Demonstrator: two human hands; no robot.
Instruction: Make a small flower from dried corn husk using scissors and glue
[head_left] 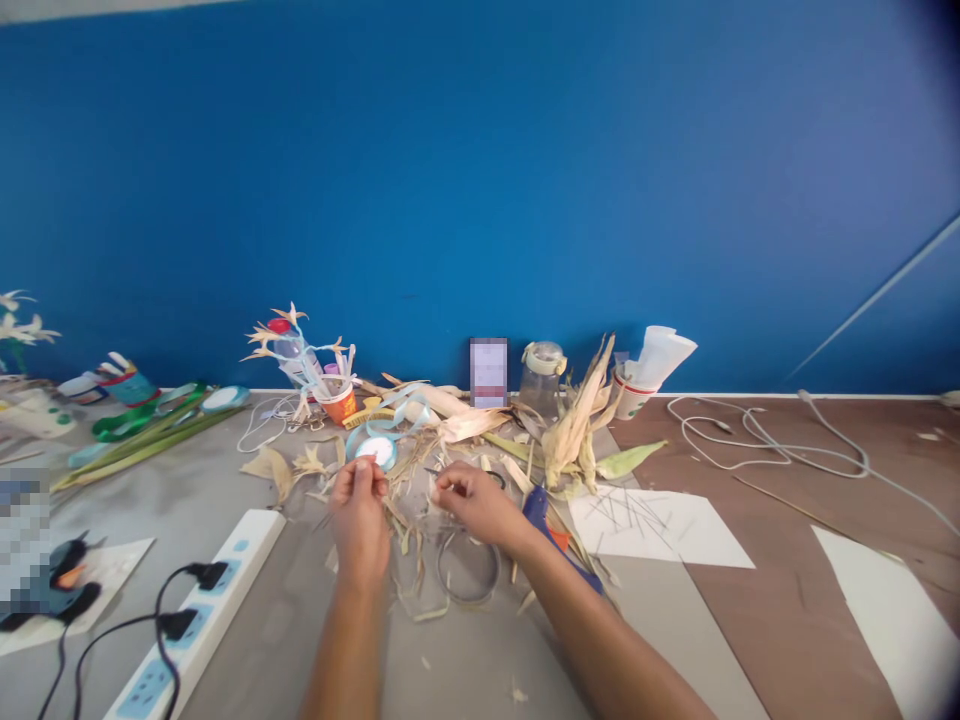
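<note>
My left hand [361, 505] is closed in a pinch above the table, just in front of a spool of light blue ribbon [377, 455]. Whatever sits between its fingertips is too small to make out. Level with it on the right, my right hand [474, 498] also pinches; a thin dark bit shows by its fingertips, its kind unclear. Shredded strips of dry corn husk [405, 530] lie scattered under and between both hands. A coil of grey wire [469, 570] rests below the right hand. Beside the right forearm lies a blue glue gun [537, 508].
Dry corn husks [574, 440] pile up at the back, near a clear jar [540, 385] and a phone [489, 375]. Wire pieces lie on white paper [712, 535]. A power strip [214, 600] with plugged black cords lies left. A paper cup [339, 405] holds sticks.
</note>
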